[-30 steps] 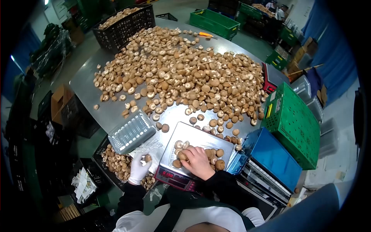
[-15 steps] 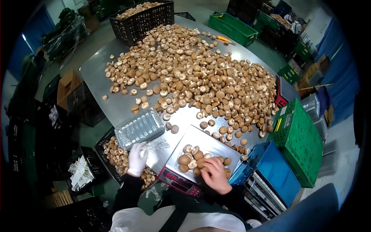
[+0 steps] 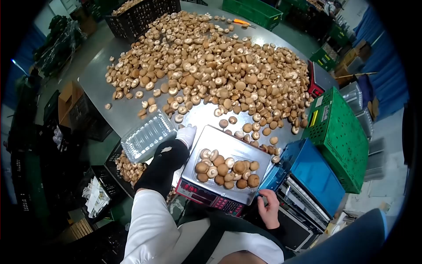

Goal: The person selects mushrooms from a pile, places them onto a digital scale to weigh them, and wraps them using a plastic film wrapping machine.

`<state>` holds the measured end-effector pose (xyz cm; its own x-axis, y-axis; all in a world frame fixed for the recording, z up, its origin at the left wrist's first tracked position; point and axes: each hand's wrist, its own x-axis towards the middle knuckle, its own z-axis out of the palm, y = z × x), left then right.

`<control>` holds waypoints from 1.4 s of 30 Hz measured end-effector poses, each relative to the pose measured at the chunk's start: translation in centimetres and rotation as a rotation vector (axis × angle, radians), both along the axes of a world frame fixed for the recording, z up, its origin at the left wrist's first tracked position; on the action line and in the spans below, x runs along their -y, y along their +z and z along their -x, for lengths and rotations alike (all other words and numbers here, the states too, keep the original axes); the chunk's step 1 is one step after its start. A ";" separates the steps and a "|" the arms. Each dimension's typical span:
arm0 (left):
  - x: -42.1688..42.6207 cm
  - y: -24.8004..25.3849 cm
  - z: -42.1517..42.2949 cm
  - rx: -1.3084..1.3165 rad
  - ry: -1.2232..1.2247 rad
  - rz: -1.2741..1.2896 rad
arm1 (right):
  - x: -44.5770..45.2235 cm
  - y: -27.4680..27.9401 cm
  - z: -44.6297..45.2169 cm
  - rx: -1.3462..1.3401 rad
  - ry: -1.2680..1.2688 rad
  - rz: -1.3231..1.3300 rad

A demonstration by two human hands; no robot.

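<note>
Weighing mushrooms [image 3: 223, 169] seems in hand on the scale [image 3: 220, 140], right hand [image 3: 269, 207] loosely spread beside it, left hand [image 3: 186, 135] opposite, grip unreadable; any addition needs gentle pinching.

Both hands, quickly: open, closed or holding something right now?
Left hand: gloved, fingers partly hidden; grip cannot be told.
Right hand: bare, loosely open, holding nothing visible.
</note>
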<state>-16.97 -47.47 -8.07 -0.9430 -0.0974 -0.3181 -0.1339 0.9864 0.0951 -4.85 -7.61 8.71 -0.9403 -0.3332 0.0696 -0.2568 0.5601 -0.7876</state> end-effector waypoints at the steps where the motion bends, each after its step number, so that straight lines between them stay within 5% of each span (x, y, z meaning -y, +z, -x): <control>1: -0.1 1.7 -0.4 0.007 0.000 0.002 | -0.1 0.2 0.0 0.002 0.001 -0.006; 5: -0.8 10.5 -2.4 -0.265 0.243 -0.460 | -0.5 0.0 0.1 -0.010 0.000 -0.006; 9: -2.9 15.9 -5.7 -0.618 -0.092 -0.641 | 0.0 -0.2 0.6 -0.044 0.034 0.013; 11: -5.3 17.3 -7.5 -0.550 -0.274 -0.626 | 0.4 -0.1 0.8 -0.043 0.064 0.009; 15: -8.7 15.3 -9.6 -0.428 -0.490 -0.405 | 1.4 0.5 1.2 -0.075 0.108 -0.006; 21: -8.5 15.2 -10.8 -0.560 -0.249 -0.528 | 1.0 0.3 1.2 -0.091 0.113 -0.033; 27: -9.4 13.2 -10.7 -0.468 -0.365 -0.313 | 3.8 -2.8 4.8 -0.267 0.176 -0.207; 33: -8.5 11.1 -10.3 -0.474 -0.120 -0.774 | 5.1 -5.5 4.1 -0.272 0.205 -0.379; 38: -8.5 12.8 -10.2 -0.467 -0.254 -0.560 | 4.2 -3.2 4.0 -0.135 0.126 -0.120; 42: -8.1 11.7 -9.8 -0.520 -0.083 -0.750 | 2.2 -2.9 3.2 -0.124 0.064 -0.120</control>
